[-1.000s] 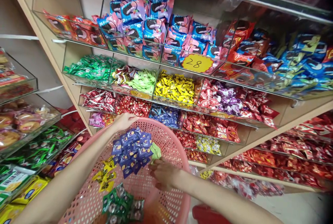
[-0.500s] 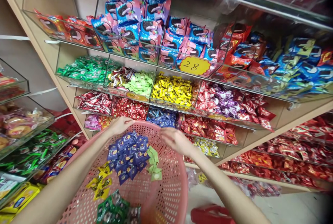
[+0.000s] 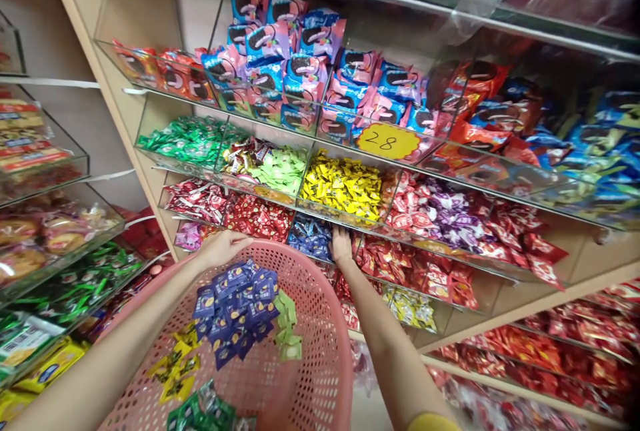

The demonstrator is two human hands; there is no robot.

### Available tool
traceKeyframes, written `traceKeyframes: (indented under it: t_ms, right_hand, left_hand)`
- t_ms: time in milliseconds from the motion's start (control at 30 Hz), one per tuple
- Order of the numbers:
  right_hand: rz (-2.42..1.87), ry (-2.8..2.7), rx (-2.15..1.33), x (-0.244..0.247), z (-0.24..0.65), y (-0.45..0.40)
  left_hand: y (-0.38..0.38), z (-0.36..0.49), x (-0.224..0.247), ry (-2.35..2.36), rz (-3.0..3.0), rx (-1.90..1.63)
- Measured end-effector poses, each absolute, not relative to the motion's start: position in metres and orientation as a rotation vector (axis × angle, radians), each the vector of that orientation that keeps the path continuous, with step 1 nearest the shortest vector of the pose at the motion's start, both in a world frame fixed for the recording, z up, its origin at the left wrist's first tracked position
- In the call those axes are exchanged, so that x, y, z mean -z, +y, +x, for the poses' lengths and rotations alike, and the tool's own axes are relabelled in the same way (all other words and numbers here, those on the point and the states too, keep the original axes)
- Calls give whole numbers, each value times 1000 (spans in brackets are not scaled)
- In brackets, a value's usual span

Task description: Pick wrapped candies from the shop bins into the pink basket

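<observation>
My left hand (image 3: 227,245) grips the far rim of a pink perforated basket (image 3: 336,324). Inside the basket lie a pile of dark blue packets (image 3: 237,311), some light green packets (image 3: 287,325), yellow packets (image 3: 179,363) and green packets (image 3: 200,409). Beyond the basket, my right hand (image 3: 341,244) reaches to the edge of a bin of blue wrapped candies (image 3: 309,237). Its fingertips are partly hidden under the shelf above, so whether they hold anything cannot be made out.
Clear-fronted shelves hold yellow candies (image 3: 343,185), green candies (image 3: 185,139), red candies (image 3: 385,257) and blue-pink cookie packs (image 3: 267,44). A yellow sign (image 3: 389,143) reads 28. More snack bins (image 3: 65,231) stand at the left, and red packets fill shelves at the lower right.
My right hand has moved from above the basket's right side forward to the blue candy bin. The view has shifted, so the shelves sit further right and slightly lower. My left hand stays on the rim.
</observation>
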State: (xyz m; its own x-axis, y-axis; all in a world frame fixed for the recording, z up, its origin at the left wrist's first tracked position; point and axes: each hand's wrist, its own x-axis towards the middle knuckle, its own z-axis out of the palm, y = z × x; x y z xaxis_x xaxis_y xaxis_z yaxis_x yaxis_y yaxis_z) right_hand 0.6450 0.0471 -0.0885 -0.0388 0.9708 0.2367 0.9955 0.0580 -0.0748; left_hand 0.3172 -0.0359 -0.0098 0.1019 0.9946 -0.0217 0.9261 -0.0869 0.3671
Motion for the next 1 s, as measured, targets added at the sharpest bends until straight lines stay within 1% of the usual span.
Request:
traceKeyframes:
  t_ms: [200, 367, 667, 833, 1000]
  right_hand:
    - [-1968, -2193, 282, 97, 644, 58]
    - [-2001, -2173, 334, 92, 644, 54]
    - [-1838, -2157, 402, 77, 652, 9]
    - [-1642, -2113, 241, 49, 655, -47]
    - [-1429, -2003, -118, 7, 629, -110]
  left_hand:
    - [-38, 307, 11, 1927, 2061, -340]
    - [-35, 311, 13, 1893, 2078, -351]
    - [-34, 315, 18, 1819, 2063, -435]
    - [-34, 316, 16, 1843, 2026, -444]
    - [-32, 321, 11, 1830, 2094, -424]
